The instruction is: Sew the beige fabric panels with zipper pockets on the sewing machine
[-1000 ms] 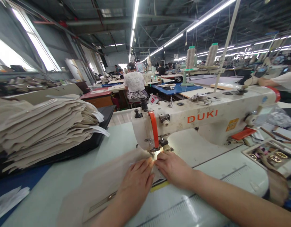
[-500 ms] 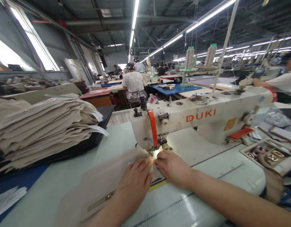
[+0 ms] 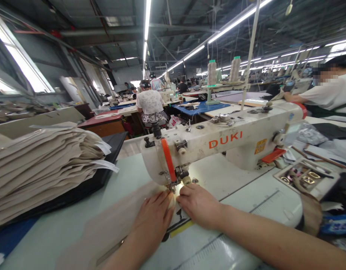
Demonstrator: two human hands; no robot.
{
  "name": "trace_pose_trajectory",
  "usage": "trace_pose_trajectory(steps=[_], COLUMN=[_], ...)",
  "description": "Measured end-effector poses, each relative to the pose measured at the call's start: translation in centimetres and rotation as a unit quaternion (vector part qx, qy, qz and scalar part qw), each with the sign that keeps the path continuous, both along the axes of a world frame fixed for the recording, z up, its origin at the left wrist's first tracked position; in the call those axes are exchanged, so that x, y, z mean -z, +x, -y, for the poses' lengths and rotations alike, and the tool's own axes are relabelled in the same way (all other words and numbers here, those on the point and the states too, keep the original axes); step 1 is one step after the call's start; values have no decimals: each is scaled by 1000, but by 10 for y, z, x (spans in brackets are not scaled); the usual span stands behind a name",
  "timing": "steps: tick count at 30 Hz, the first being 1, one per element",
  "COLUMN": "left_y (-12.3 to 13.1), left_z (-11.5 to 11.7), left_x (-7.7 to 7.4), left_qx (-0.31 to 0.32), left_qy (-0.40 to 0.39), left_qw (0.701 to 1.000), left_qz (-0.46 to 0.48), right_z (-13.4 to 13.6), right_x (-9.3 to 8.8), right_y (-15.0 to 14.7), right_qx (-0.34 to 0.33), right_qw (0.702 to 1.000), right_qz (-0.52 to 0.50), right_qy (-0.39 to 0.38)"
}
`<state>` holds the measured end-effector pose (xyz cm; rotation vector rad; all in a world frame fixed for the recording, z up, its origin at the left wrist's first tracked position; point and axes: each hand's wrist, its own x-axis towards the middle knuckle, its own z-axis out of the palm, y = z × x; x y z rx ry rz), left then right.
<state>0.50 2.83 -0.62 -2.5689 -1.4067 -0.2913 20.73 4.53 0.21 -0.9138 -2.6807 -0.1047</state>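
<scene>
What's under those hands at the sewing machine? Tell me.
Beige fabric and a yellow strip show around the left hand and right hand; whatever lies directly beneath the palms is covered.

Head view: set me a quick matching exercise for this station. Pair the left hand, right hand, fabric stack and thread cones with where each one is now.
Column 1:
1. left hand
2. right hand
3. stack of beige fabric panels
4. thread cones

Column 2:
A. on a stand behind the sewing machine
B. on a beige panel, left of the needle
C. on a black mat
D. just right of the needle

Pairs: 1-B, 2-D, 3-C, 4-A
</scene>
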Motion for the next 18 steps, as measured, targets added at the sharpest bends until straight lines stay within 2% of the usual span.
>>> trace_pose_trajectory(steps=[6,9,15,18], left_y=[1,-5,-29,-38], left_z=[-8,0,59,88], left_x=[0,0,2,-2], left_qx=[-8,-28,-38,-73], left_qy=[-24,-48,-63,27], left_qw=[999,998,997,994], left_qz=[22,28,38,79], right_z=[-3,-1,4,4], right_x=[-2,-3,1,4], right_y=[2,5,10,11], right_qx=[7,8,-30,-55], right_qw=[1000,999,993,989], right_qz=[-12,-39,-116,-135], right_qy=[-8,-9,-21,-32])
